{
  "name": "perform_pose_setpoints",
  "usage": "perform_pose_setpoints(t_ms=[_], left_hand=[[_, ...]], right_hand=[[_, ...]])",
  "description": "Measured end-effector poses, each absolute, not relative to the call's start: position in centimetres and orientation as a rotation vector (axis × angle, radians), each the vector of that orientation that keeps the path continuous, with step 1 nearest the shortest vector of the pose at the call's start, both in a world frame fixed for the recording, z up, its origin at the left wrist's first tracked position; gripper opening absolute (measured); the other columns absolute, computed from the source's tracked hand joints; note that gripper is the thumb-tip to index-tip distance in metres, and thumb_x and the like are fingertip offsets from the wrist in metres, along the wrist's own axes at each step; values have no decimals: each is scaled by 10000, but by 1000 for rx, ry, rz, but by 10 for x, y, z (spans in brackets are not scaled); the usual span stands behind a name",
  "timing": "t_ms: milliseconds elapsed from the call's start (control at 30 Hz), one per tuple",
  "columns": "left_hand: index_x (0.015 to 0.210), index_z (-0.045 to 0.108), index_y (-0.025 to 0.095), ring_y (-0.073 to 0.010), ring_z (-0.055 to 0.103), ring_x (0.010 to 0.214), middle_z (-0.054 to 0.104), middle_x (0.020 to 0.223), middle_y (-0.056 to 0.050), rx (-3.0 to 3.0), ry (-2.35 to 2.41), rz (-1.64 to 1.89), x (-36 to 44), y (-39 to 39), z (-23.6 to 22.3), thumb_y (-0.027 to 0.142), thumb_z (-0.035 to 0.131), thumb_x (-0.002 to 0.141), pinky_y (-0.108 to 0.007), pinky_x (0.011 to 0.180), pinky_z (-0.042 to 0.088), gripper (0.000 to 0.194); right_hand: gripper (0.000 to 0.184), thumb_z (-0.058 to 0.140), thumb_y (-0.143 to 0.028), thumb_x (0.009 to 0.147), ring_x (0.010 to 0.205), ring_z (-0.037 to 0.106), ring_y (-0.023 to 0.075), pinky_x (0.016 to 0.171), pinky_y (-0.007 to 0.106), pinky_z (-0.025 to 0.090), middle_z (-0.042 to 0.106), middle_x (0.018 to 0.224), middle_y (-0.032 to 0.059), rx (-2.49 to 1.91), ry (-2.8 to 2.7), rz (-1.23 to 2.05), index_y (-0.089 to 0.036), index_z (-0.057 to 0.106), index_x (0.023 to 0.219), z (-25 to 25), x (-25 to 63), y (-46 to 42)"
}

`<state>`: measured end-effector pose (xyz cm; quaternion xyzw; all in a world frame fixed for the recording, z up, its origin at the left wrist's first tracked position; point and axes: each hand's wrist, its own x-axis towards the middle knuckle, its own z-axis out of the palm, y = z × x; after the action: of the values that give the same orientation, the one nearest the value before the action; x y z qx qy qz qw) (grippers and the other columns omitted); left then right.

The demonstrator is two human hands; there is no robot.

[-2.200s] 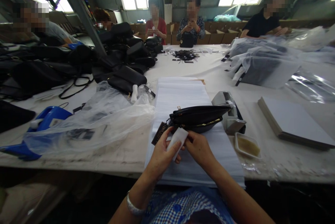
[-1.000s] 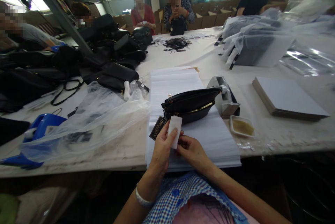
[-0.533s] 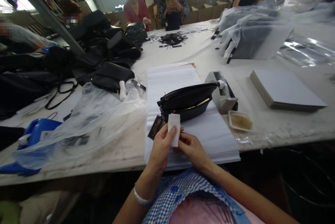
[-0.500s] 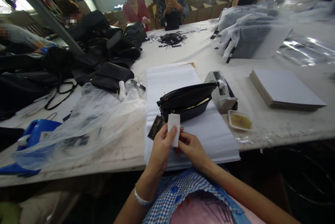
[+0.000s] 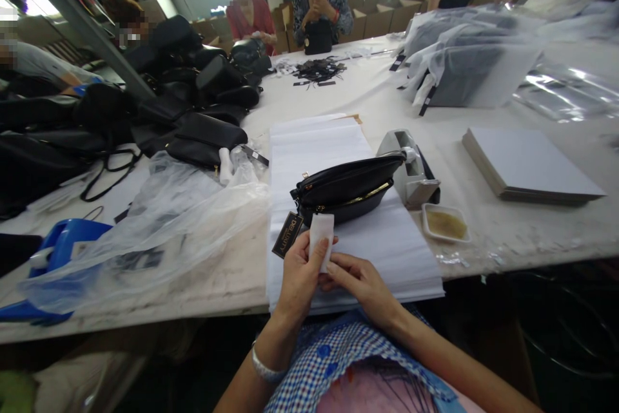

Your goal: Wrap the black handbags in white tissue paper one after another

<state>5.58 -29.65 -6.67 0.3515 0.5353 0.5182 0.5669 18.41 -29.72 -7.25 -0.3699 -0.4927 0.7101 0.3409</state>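
My left hand (image 5: 300, 271) pinches a folded strip of white paper (image 5: 322, 232) with the thumb on its face. My right hand (image 5: 355, 278) is closed at the strip's lower edge, thumb and fingertips against it. Just beyond my hands lies a small black bag (image 5: 348, 189) with a gold zipper across its front. A black hang tag (image 5: 288, 234) with gold lettering rests at the bag's left end, beside my left hand. Under the bag is a stack of white paper sheets (image 5: 387, 258).
Right of the bag stand a tape dispenser (image 5: 406, 171) and a white dish (image 5: 445, 223) of yellowish stuff. Farther right is a stack of grey boards (image 5: 532, 165). Plastic film (image 5: 193, 226), a blue tape dispenser (image 5: 72, 245) and piled black bags (image 5: 207, 78) lie left. People work across the table.
Both hands and the white strip have shifted slightly downward. My right thumb now presses at the strip's lower edge. The black bag has hardly moved.
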Motion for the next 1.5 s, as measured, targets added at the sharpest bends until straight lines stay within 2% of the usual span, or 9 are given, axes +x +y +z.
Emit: perform_pose_setpoints(t_ms=[167, 367, 567, 700, 833, 1000, 1133, 1267, 1500], left_hand=[[1149, 632, 159, -182, 652, 893, 708, 1081, -95, 807, 1216, 1218, 53, -302, -63, 459, 620, 891, -246, 741, 493, 396], [1158, 640, 185, -230, 634, 1067, 691, 1143, -85, 845, 1311, 1218, 41, -321, -63, 444, 670, 852, -297, 891, 483, 402], [1072, 673, 175, -225, 676, 945, 729, 1049, -73, 834, 1372, 1193, 33, -324, -70, 458, 723, 794, -287, 824, 511, 400], [1096, 662, 175, -219, 689, 927, 749, 995, -70, 813, 1371, 1147, 28, -321, -76, 502, 699, 805, -275, 808, 513, 439], [1102, 657, 158, -253, 710, 906, 760, 946, -85, 771, 1360, 1171, 30, -320, -75, 532, 739, 747, -318, 804, 538, 522], [1076, 648, 149, -265, 720, 879, 769, 898, -90, 737, 1370, 1201, 34, -318, -72, 558, 763, 699, -328, 782, 550, 568], [1068, 645, 153, -259, 721, 883, 771, 904, -89, 740, 1378, 1205, 32, -317, -72, 570, 764, 693, -310, 770, 546, 573], [1047, 655, 157, -265, 725, 856, 772, 879, -85, 711, 1402, 1207, 31, -316, -74, 586, 784, 652, -313, 754, 553, 597], [1016, 671, 172, -232, 713, 812, 772, 902, -77, 693, 1375, 1223, 32, -315, -78, 544, 799, 658, -281, 715, 550, 531]], right_hand=[[356, 617, -518, 868, 660, 659, 169, 640, 276, 547, 699, 708, 17, -1077, -1340, 1781, -180, 725, 897, -75, 185, -293], [370, 600, -515, 887, 664, 680, 165, 646, 272, 558, 710, 715, 24, -1095, -1356, 1740, -174, 712, 978, -75, 182, -291], [322, 528, -421, 951, 665, 681, 172, 644, 268, 501, 728, 713, 16, -1186, -1871, 1338, -220, 733, 804, -63, 204, -280], [240, 567, -419, 924, 925, 684, 230, 884, 341, 487, 749, 994, 40, -1464, -1778, 555, -270, 738, 1003, -44, 274, -238], [368, 591, -478, 865, 1299, 478, 297, 1129, 451, 314, 567, 1380, 86, -1653, -1627, 45, -224, 724, 1096, -40, 346, -175], [306, 636, -484, 806, 1367, 407, 305, 1157, 453, 265, 569, 1379, 111, -1850, -1557, 429, -217, 785, 783, -58, 367, -132], [341, 719, -498, 731, 1293, 502, 317, 1082, 424, 375, 517, 1432, 145, -1612, -1299, 707, -180, 787, 835, -59, 355, -136], [326, 773, -484, 709, 1285, 511, 301, 1067, 410, 418, 535, 1423, 110, -1422, -1161, 614, -188, 778, 846, -50, 346, -161], [407, 778, -525, 715, 885, 705, 245, 774, 360, 593, 752, 948, 105, -1461, -907, 977, -181, 763, 932, -63, 344, -205]])
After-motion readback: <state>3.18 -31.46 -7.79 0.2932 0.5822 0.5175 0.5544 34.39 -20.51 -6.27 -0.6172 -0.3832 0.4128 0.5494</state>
